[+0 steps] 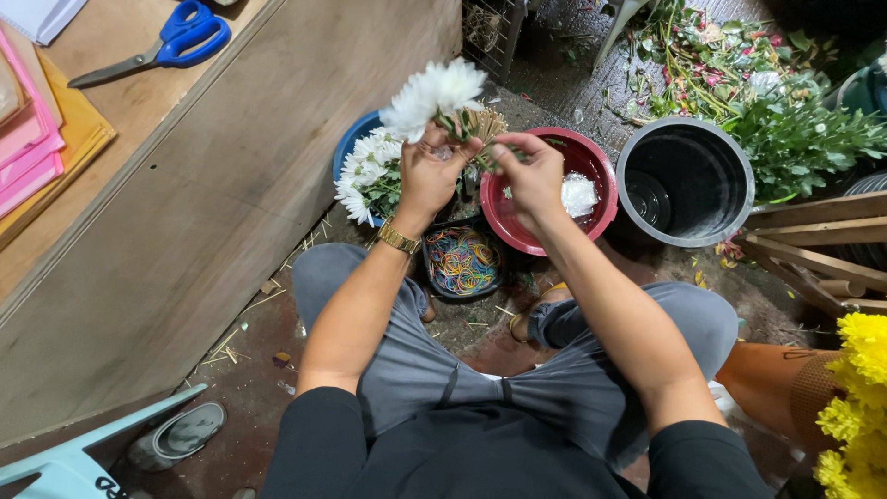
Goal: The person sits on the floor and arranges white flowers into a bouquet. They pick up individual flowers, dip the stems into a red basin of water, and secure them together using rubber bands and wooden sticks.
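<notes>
My left hand (431, 171), with a gold watch on the wrist, grips the stems of a white chrysanthemum bunch (434, 91) held above the floor. Close beside it, my right hand (533, 176) pinches at the green stems, fingers closed on them. Thin wooden sticks (484, 123) show just behind the stems. Below the hands sits a dark tray of coloured rubber bands (461, 261). More white flowers (368, 174) fill a blue bucket (354, 139) at the left.
A red basin (547, 242) holds something white and crumpled. A black bucket (684, 180) stands to its right, with cut greenery (795, 129) behind. Yellow flowers (859, 397) are at the right edge. A wooden counter (148, 92) with blue scissors (166, 46) rises at left.
</notes>
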